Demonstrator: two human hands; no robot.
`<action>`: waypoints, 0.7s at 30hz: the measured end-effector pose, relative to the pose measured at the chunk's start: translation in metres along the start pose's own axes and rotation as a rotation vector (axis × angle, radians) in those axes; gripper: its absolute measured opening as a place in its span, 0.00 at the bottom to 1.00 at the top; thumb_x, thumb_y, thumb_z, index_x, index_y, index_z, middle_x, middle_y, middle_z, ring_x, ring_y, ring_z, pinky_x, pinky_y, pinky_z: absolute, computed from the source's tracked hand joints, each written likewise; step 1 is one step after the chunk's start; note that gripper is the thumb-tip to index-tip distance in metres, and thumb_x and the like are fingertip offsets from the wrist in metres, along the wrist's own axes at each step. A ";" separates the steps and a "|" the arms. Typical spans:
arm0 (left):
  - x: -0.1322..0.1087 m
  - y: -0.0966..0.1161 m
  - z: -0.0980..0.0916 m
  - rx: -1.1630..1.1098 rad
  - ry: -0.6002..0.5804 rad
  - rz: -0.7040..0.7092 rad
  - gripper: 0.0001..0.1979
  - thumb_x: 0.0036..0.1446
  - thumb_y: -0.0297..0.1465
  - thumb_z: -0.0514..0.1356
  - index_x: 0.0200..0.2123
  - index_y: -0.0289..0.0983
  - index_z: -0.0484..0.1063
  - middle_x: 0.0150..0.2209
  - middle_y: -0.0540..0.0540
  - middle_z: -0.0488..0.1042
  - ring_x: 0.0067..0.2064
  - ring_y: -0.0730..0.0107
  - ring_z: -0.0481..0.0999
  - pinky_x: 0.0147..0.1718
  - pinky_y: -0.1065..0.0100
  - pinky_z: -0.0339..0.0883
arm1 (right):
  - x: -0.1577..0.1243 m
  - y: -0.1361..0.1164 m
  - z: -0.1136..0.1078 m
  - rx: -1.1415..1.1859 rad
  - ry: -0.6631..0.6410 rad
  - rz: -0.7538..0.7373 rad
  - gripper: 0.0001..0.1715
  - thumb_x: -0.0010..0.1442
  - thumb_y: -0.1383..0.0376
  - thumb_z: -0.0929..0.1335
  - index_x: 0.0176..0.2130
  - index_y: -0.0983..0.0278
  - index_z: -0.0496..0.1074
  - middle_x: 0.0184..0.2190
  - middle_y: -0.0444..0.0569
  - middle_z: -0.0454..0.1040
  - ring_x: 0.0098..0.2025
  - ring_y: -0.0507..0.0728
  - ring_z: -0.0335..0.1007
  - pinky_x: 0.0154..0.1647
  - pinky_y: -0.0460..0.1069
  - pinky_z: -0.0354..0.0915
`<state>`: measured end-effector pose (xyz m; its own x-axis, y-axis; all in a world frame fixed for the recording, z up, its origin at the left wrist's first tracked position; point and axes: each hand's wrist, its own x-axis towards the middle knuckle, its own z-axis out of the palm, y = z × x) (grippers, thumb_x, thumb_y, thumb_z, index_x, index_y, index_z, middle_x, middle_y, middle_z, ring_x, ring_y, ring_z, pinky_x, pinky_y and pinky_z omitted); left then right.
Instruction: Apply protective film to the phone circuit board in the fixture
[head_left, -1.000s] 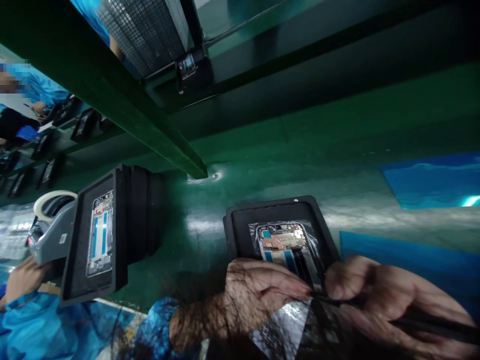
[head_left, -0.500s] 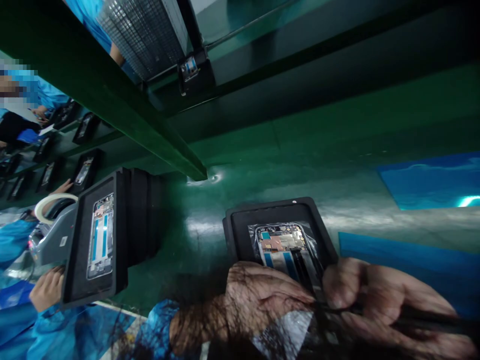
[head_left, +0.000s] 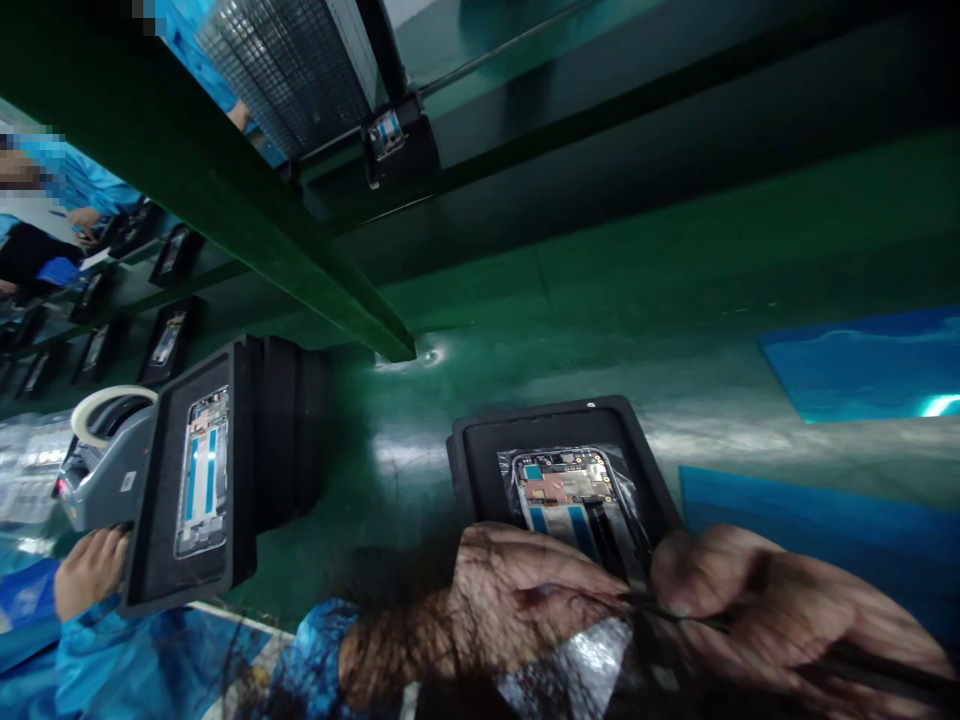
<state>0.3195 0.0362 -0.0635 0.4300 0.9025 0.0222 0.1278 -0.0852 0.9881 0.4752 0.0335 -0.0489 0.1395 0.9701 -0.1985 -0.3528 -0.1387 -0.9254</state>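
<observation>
Over phone (head_left: 564, 487), right hand (head_left: 780, 610) pinches tweezers (head_left: 825, 650)

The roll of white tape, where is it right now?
The roll of white tape sits on a grey dispenser at the far left of the head view, just left of a stack of black trays.

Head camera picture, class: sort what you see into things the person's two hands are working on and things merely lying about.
In hand:
left hand on the opened phone
black tray holding that phone
right hand gripping a thin dark tool

Lying about:
stack of trays with another phone
tape dispenser
blue sheet
a co-worker's hand
</observation>
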 end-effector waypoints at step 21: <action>-0.002 0.000 0.002 -0.113 0.048 -0.120 0.07 0.47 0.21 0.61 0.32 0.33 0.75 0.30 0.41 0.77 0.29 0.66 0.78 0.28 0.76 0.72 | -0.003 0.029 -0.033 -0.306 -0.197 -0.037 0.15 0.38 0.43 0.64 0.20 0.47 0.70 0.13 0.42 0.71 0.14 0.53 0.70 0.11 0.46 0.67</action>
<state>0.3209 0.0339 -0.0642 0.3743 0.9227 -0.0929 0.0738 0.0703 0.9948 0.4956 0.0198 -0.0856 -0.0447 0.9912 -0.1246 -0.0538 -0.1269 -0.9905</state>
